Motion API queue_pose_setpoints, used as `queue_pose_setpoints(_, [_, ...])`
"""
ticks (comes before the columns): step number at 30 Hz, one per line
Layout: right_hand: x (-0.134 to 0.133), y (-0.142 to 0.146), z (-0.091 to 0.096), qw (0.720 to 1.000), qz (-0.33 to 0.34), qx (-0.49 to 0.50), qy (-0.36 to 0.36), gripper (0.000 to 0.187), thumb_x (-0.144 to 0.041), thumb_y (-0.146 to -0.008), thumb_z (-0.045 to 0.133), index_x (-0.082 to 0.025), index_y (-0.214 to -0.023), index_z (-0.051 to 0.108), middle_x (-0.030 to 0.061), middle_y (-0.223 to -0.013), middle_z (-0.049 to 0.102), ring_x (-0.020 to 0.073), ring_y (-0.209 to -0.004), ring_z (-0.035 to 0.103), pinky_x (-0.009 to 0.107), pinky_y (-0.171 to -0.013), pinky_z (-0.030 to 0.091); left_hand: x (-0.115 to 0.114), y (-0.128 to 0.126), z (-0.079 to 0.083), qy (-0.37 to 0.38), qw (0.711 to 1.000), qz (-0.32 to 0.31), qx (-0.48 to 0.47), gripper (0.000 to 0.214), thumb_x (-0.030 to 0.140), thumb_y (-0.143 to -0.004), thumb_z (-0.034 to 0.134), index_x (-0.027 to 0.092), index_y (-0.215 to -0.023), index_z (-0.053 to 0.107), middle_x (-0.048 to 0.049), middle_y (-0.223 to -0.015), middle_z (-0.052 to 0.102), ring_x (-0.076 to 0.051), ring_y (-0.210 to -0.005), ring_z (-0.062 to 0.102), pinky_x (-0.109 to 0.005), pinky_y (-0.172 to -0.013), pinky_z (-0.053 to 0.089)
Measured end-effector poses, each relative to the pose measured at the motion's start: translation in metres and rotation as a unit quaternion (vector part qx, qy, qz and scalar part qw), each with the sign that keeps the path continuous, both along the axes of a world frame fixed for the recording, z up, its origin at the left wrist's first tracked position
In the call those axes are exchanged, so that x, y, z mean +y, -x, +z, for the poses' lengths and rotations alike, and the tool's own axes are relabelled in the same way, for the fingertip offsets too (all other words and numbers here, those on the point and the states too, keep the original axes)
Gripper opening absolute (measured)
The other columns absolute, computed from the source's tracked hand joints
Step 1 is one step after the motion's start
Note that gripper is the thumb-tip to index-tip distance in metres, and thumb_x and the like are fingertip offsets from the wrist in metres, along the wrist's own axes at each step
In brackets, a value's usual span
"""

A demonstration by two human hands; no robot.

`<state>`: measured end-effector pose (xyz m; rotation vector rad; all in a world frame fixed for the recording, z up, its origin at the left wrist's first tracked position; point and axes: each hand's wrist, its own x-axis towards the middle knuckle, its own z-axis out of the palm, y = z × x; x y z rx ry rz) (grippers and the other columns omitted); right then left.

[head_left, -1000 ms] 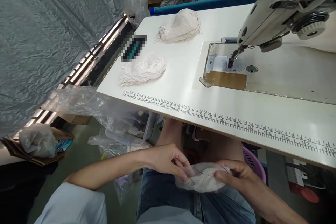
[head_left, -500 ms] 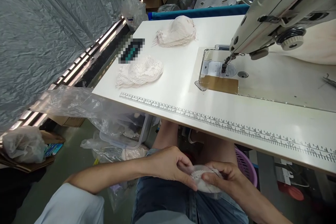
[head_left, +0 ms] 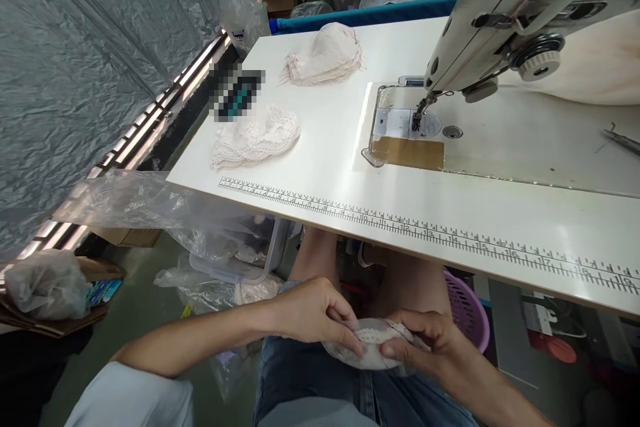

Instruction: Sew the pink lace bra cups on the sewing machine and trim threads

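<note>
Holding a small white lace piece (head_left: 371, 347) low over the lap (head_left: 310, 380), on the near side of the bench (head_left: 325, 167), with both hands closed on it. Pinching with the left hand (head_left: 320, 312) at the left end and upper edge, by thumb and fingertips; gripping with the right hand (head_left: 431, 340) around the right end, thumb laid across the top. Cannot tell the placing of the fingers underneath. Lying squarely between the two, touching both and nearer to neither; running lengthwise from left to right across the thighs, roughly along the bench's front edge, not pointing toward the sewing machine (head_left: 480, 33). To be found straight ahead of the right hand, beyond that edge and well apart: the presser foot (head_left: 417, 121), farther from the left hand. Also visible on the bench, ahead and to the left: a lace stack (head_left: 257, 137) and, behind it, a pile of pale cups (head_left: 325, 57).
</note>
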<state>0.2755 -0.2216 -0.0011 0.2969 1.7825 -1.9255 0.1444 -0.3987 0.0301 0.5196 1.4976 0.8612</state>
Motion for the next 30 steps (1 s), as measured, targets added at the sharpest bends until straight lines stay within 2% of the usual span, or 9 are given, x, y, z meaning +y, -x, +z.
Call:
queue_pose_setpoints(6, [-0.0018, -0.0007, 0.0015, 1.000, 0.011, -0.011, 0.014, 0.038, -0.053, -0.074, 0.064, -0.015, -0.070, 0.066, -0.0028, -0.059, 0.047, 0.0116, -0.060, 0.037, 0.022, -0.054, 0.029, -0.0031, 0.0005, -0.0014, -0.003, 1.000, -0.002, -0.024, 0.036, 0.045, -0.066, 0.073, 0.012, -0.081, 0.074, -0.0004, -0.063, 0.064, -0.008, -0.055, 0.050, -0.015, -0.051, 0.036])
queue_pose_setpoints(11, [-0.0051, 0.0018, 0.0035, 1.000, 0.010, -0.008, 0.014, 0.040, -0.054, -0.074, 0.064, -0.015, -0.065, 0.062, -0.0034, -0.058, 0.044, 0.0109, -0.058, 0.035, 0.021, -0.052, 0.029, -0.0014, -0.0012, -0.0006, -0.001, 1.000, 0.001, -0.030, 0.042, 0.042, -0.062, 0.077, 0.013, -0.092, 0.072, -0.0002, -0.067, 0.065, -0.009, -0.057, 0.052, -0.015, -0.052, 0.036])
queue_pose_setpoints(14, [-0.0065, 0.0020, 0.0038, 1.000, 0.008, 0.001, 0.023, 0.039, -0.052, -0.075, 0.065, -0.016, -0.063, 0.060, -0.0040, -0.058, 0.042, 0.0102, -0.057, 0.034, 0.021, -0.052, 0.029, 0.0016, -0.0030, 0.0021, -0.015, 1.000, 0.017, -0.015, 0.039, 0.043, -0.065, 0.075, 0.011, -0.087, 0.073, -0.0020, -0.067, 0.066, -0.010, -0.059, 0.054, -0.016, -0.054, 0.038])
queue_pose_setpoints(20, [-0.0005, -0.0042, -0.0034, 0.998, 0.004, 0.006, 0.060, 0.034, -0.049, -0.076, 0.066, -0.014, -0.073, 0.066, -0.0016, -0.063, 0.052, 0.0108, -0.060, 0.041, 0.021, -0.055, 0.032, 0.0015, -0.0023, 0.0037, -0.004, 0.999, 0.031, -0.030, 0.037, 0.043, -0.065, 0.074, 0.010, -0.080, 0.074, -0.0048, -0.067, 0.066, -0.012, -0.061, 0.057, -0.018, -0.057, 0.042])
queue_pose_setpoints(23, [0.0008, -0.0054, -0.0040, 0.999, 0.002, 0.011, 0.041, 0.035, -0.049, -0.076, 0.066, -0.015, -0.074, 0.069, -0.0001, -0.066, 0.057, 0.0124, -0.063, 0.046, 0.022, -0.058, 0.034, -0.0011, -0.0019, 0.0014, -0.002, 0.999, 0.034, -0.033, 0.034, 0.040, -0.065, 0.074, 0.010, -0.080, 0.074, -0.0045, -0.068, 0.066, -0.012, -0.061, 0.057, -0.018, -0.057, 0.042])
queue_pose_setpoints(26, [-0.0017, -0.0045, -0.0010, 1.000, 0.006, 0.028, 0.012, 0.035, -0.050, -0.077, 0.064, -0.015, -0.072, 0.068, -0.0010, -0.063, 0.056, 0.0121, -0.061, 0.045, 0.022, -0.056, 0.034, -0.0015, -0.0028, 0.0008, -0.007, 0.999, 0.022, -0.029, 0.034, 0.040, -0.066, 0.074, 0.012, -0.085, 0.073, -0.0035, -0.071, 0.067, -0.012, -0.062, 0.057, -0.018, -0.058, 0.041])
queue_pose_setpoints(30, [-0.0060, -0.0038, 0.0031, 0.999, 0.022, 0.047, -0.017, 0.036, -0.050, -0.080, 0.060, -0.016, -0.073, 0.068, -0.0016, -0.062, 0.056, 0.0111, -0.058, 0.044, 0.020, -0.053, 0.033, 0.0030, -0.0059, 0.0031, -0.005, 0.999, -0.014, 0.050, 0.041, 0.044, -0.063, 0.075, 0.013, -0.089, 0.073, 0.0002, -0.065, 0.064, -0.010, -0.058, 0.052, -0.016, -0.050, 0.031])
